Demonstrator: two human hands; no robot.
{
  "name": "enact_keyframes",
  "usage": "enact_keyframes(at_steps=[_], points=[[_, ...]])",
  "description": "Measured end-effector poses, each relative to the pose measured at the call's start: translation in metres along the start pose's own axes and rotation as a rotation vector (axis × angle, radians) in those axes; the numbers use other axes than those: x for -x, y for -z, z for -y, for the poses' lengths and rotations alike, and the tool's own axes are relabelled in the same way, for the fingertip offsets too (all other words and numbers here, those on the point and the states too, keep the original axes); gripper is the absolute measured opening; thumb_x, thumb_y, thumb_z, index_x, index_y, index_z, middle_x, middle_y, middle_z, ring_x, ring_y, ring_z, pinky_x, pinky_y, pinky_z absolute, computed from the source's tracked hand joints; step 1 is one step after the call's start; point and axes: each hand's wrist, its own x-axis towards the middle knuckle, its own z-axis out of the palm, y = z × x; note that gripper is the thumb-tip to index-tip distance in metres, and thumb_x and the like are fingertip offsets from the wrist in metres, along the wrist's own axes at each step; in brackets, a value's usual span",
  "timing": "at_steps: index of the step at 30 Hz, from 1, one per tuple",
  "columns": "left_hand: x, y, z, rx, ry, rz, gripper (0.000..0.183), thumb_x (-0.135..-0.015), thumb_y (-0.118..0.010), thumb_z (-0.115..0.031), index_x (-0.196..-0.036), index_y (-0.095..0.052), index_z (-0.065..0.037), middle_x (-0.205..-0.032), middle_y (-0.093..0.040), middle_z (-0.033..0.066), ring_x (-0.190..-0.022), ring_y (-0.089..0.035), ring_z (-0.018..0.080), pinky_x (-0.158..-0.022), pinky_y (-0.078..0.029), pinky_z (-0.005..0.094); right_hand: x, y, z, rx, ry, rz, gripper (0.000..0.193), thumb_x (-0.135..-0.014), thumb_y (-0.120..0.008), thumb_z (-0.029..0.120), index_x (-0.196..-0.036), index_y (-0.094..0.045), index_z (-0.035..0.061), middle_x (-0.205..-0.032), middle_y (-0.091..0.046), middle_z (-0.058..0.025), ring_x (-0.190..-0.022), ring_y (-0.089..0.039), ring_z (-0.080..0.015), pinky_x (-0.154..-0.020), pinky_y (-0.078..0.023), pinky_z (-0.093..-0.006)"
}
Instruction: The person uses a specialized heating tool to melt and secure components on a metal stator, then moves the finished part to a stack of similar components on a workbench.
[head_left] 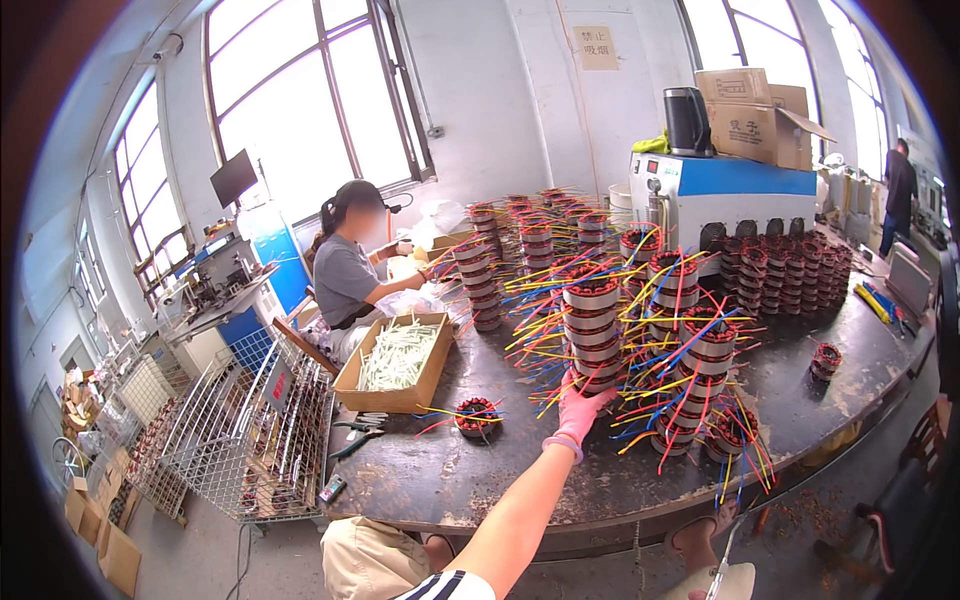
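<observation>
My left hand (578,410), in a pink glove, reaches in from the lower edge and grips the bottom of a tall stack of wound motor stators (592,325). Red, yellow and blue wire leads stick out all round that stack, and the hand partly hides its foot. I cannot tell whether the stack rests on the table or is lifted. Just right of it stands another stator stack (703,365) with long loose leads. A single stator (476,417) lies to the left of the hand, its leads spread on the dark table (420,480). My right hand is out of view.
A cardboard box of pale sticks (395,360) sits at the table's left, near pliers (357,437). More stator stacks (790,275) crowd the back right, before a blue-and-white machine (735,185). A co-worker (345,265) sits across on the left. Wire baskets (240,430) stand beside the table.
</observation>
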Motion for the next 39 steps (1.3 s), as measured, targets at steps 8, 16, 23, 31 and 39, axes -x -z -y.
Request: enact_keyframes(at_steps=[8,16,23,31,39], points=[[0.020,0.007,-0.006,0.006,0.003,0.003,0.100,-0.060,-0.093,-0.025,-0.140,-0.039,-0.001,-0.128,-0.062,0.0134,-0.116,-0.060,0.0234,-0.102,-0.046,0.0363,-0.007,0.016,-0.028,0.018,0.145,0.025,0.037,-0.104,-0.042,0.030,-0.071,-0.041,0.0132,-0.060,-0.034,0.0034,-0.055,-0.034,-0.0108,-0.063,-0.044,-0.0300],[0.034,0.014,-0.026,0.032,0.030,0.037,0.098,-0.063,-0.092,-0.024,-0.141,-0.038,-0.001,-0.128,-0.062,0.0126,-0.115,-0.060,0.0235,-0.101,-0.045,0.0357,-0.029,0.045,-0.071,-0.090,0.200,0.248,0.036,-0.104,-0.043,0.034,-0.077,-0.050,0.0117,-0.058,-0.035,0.0035,-0.054,-0.035,-0.0107,-0.062,-0.044,-0.0295],[0.080,0.074,-0.065,-0.022,0.261,0.333,0.105,-0.082,-0.078,-0.040,-0.156,-0.014,-0.002,-0.146,-0.046,0.0136,-0.137,-0.040,0.0249,-0.111,-0.034,0.0396,-0.024,0.031,-0.059,-0.139,0.208,0.305,0.038,-0.105,-0.043,0.037,-0.077,-0.049,0.0126,-0.058,-0.035,0.0044,-0.052,-0.034,-0.0093,-0.059,-0.041,-0.0262],[0.023,0.069,-0.305,-0.795,-0.631,0.535,0.064,-0.079,-0.079,-0.043,-0.125,-0.061,-0.002,-0.137,-0.055,0.0183,-0.120,-0.057,0.0278,-0.098,-0.048,0.0407,-0.012,0.018,-0.037,-0.106,0.205,0.185,0.037,-0.106,-0.043,0.034,-0.119,-0.061,0.0037,-0.057,-0.035,0.0046,-0.050,-0.034,-0.0091,-0.055,-0.041,-0.0263],[-0.070,0.035,-0.270,-1.112,-0.304,0.547,0.124,-0.057,-0.080,-0.068,-0.150,-0.034,0.000,-0.149,-0.041,0.0257,-0.139,-0.040,0.0359,-0.115,-0.034,0.0397,0.011,-0.002,-0.012,-0.213,0.063,0.180,0.035,-0.105,-0.044,0.033,-0.114,-0.061,0.0038,-0.055,-0.036,0.0040,-0.047,-0.034,-0.0094,-0.054,-0.043,-0.0271]])
